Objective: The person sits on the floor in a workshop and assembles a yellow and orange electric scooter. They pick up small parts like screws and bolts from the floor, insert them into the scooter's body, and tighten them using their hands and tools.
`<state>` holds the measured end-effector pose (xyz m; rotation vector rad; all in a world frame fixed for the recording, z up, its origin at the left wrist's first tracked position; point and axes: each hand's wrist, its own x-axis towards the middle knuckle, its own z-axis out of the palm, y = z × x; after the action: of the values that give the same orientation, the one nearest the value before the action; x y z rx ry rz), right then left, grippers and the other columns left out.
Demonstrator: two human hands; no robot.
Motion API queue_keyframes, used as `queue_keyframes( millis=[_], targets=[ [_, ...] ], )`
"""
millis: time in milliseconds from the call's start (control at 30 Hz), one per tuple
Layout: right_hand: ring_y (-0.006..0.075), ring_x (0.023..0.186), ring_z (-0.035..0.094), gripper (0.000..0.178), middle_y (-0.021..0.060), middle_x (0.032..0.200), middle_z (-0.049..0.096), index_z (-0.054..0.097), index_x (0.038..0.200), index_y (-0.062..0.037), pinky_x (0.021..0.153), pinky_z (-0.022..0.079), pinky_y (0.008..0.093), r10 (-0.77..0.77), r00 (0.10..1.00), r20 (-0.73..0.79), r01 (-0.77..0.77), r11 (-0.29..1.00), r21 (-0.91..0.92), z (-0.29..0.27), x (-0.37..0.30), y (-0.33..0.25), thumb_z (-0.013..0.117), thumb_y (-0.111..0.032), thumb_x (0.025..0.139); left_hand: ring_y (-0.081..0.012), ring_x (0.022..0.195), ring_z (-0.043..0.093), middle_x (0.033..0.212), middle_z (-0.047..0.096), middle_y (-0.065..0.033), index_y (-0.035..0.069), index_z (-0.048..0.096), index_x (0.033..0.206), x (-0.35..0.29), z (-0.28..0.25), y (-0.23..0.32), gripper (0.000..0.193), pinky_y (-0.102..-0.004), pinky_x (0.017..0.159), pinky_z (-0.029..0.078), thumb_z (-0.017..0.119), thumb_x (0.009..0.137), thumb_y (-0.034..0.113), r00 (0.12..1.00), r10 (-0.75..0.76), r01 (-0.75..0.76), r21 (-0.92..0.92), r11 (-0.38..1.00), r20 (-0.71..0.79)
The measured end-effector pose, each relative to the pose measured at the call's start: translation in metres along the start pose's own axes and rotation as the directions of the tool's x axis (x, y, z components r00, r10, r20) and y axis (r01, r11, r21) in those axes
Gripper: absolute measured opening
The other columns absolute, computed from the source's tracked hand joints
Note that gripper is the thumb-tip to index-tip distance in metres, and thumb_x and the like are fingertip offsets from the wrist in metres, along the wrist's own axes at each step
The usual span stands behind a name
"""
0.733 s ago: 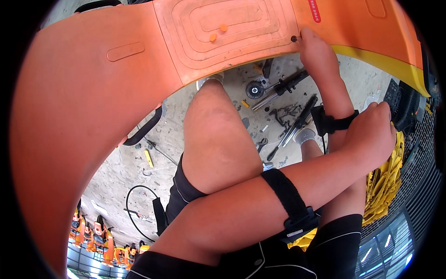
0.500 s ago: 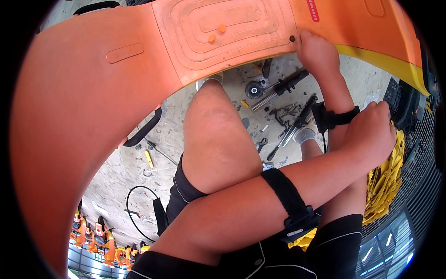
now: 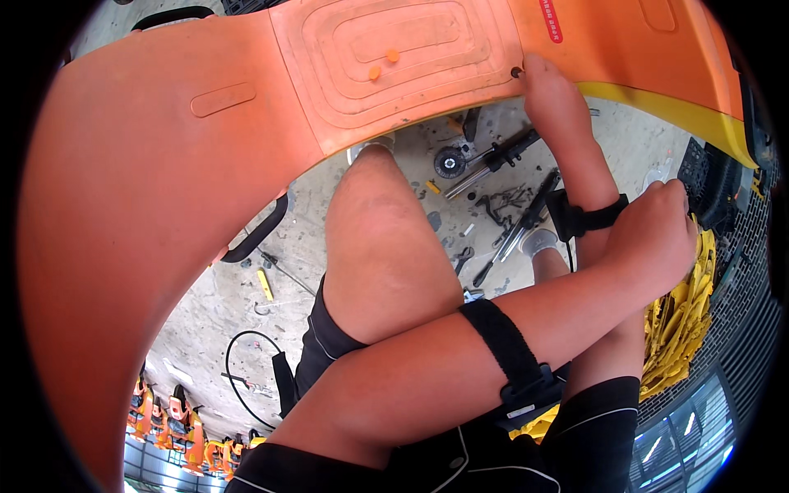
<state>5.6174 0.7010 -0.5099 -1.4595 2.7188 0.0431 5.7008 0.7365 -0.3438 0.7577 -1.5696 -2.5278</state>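
Note:
A large orange plastic body panel (image 3: 189, 156) curves across the upper part of the view and down the left side. My right hand (image 3: 559, 94) is at its lower edge, fingers closed and pressed together beside a small dark round spot (image 3: 516, 72). Whether that spot is a bolt head or a hole I cannot tell, and whatever the fingers pinch is hidden. My left arm crosses over my right. Closed like a fist, my left hand (image 3: 653, 234) lies near my right forearm strap (image 3: 588, 214); its grip is hidden from this side.
Two orange caps (image 3: 392, 56) sit on the panel. On the grey floor are a shock absorber (image 3: 497, 156), small metal parts, a yellow-handled tool (image 3: 264, 283) and a black cable (image 3: 228, 353). Yellow parts (image 3: 678, 329) pile up at right. Orange machines (image 3: 177, 423) stand lower left.
My right hand has shifted and turned slightly at the panel edge, by the dark spot. My left hand has moved very little and stays closed.

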Motion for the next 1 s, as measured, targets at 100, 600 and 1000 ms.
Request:
queue_keyframes(
  millis=[100, 600, 1000],
  targets=[
    [0.0357, 0.070, 0.067, 0.017, 0.0166, 0.082, 0.066, 0.057, 0.088, -0.0054, 0.058, 0.054, 0.0450, 0.011, 1.000, 0.020, -0.009, 0.996, -0.085, 0.001, 0.003, 0.001, 0.053, -0.022, 0.092, -0.0412, 0.088, 0.059, 0.093, 0.057, -0.0222, -0.001, 0.051, 0.092, 0.000, 0.000, -0.001, 0.013, -0.0483, 0.077, 0.047, 0.057, 0.085, 0.008, 1.000, -0.004, 0.004, 0.017, 1.000, -0.001],
    [0.0368, 0.083, 0.063, 0.023, 0.0151, 0.090, 0.065, 0.056, 0.090, -0.0057, 0.069, 0.050, 0.0489, 0.057, 0.997, -0.052, -0.051, 0.992, 0.113, 0.007, -0.003, -0.002, 0.053, -0.028, 0.094, -0.0402, 0.089, 0.060, 0.094, 0.059, -0.0218, -0.001, 0.053, 0.092, -0.001, -0.003, -0.007, 0.013, -0.0474, 0.078, 0.048, 0.058, 0.087, 0.011, 1.000, -0.009, 0.009, 0.073, 0.997, 0.006],
    [0.0331, 0.077, 0.064, 0.020, 0.0125, 0.080, 0.066, 0.061, 0.087, -0.0076, 0.065, 0.050, 0.0423, 0.401, 0.818, -0.412, 0.023, 0.693, 0.721, -0.076, 0.031, -0.028, 0.060, -0.027, 0.092, -0.0376, 0.076, 0.063, 0.081, 0.064, -0.0210, -0.001, 0.058, 0.094, -0.012, -0.004, 0.020, 0.014, -0.0431, 0.067, 0.049, 0.057, 0.087, 0.011, 0.975, 0.030, -0.054, 0.106, 0.993, 0.219]
  ],
)
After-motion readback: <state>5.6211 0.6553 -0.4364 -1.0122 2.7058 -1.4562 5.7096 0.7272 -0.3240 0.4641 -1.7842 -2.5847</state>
